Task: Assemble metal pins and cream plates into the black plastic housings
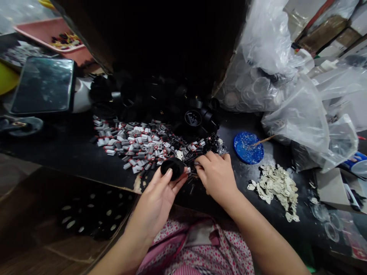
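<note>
My left hand (pixel 162 194) is wrapped round a black round cap-like part (pixel 172 169), thumb on its near side. A small white-and-red piece (pixel 187 170) shows at that hand's fingertips. My right hand (pixel 216 173) is bent over with its fingers pinched together, at the near edge of a pile of small dark pins or screws (pixel 212 145); what lies between the fingertips is hidden. Left of it spreads a heap of small grey and white cylinders with red rings (pixel 140 143). A small cream plate (pixel 179 154) lies just beyond the black part.
A blue lid (pixel 248 148) with a thin stick stands right of the pins, near a pile of cream plates (pixel 276 187). Plastic bags (pixel 298 118) crowd the right. Black parts (pixel 197 116) fill the back before a large dark box. A scale (pixel 43 84) stands left.
</note>
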Motion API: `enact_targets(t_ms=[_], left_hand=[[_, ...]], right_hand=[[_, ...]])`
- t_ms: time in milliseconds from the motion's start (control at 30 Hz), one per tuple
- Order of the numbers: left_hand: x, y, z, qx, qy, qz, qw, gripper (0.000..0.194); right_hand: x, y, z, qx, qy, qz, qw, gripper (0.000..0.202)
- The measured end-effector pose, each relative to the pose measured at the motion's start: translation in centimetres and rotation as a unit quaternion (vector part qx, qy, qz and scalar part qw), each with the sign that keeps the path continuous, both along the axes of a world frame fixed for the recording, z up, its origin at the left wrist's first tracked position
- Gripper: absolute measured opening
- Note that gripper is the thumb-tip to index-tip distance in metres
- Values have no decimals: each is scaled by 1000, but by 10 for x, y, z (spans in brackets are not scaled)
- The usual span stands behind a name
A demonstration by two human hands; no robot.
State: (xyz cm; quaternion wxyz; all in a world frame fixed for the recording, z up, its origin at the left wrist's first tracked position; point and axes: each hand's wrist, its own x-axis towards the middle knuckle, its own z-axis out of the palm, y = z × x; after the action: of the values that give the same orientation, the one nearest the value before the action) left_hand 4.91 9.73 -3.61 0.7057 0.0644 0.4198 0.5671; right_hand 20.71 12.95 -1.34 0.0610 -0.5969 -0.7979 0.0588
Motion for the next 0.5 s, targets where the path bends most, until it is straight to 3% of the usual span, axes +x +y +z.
enact_targets(t_ms=[133, 233, 333, 400, 500], left_hand=[[1, 3, 2, -19, -20, 12, 1000, 6], [2, 1, 5, -44, -41, 3, 998, 9], [5, -3, 7, -67, -60, -19, 996, 12], [8, -6, 9, -73, -66, -23, 995, 11], [10, -9, 9, -61, -56, -26, 996, 11]], right_hand=[[6, -6, 5, -12, 188, -38, 981, 16], [8, -16, 11, -82, 404, -98, 906, 15], [7, -25, 15, -146, 505, -146, 838, 13], [6, -29, 14, -145, 515, -146, 832, 12], [5, -32, 11, -105, 495, -127, 853, 13]])
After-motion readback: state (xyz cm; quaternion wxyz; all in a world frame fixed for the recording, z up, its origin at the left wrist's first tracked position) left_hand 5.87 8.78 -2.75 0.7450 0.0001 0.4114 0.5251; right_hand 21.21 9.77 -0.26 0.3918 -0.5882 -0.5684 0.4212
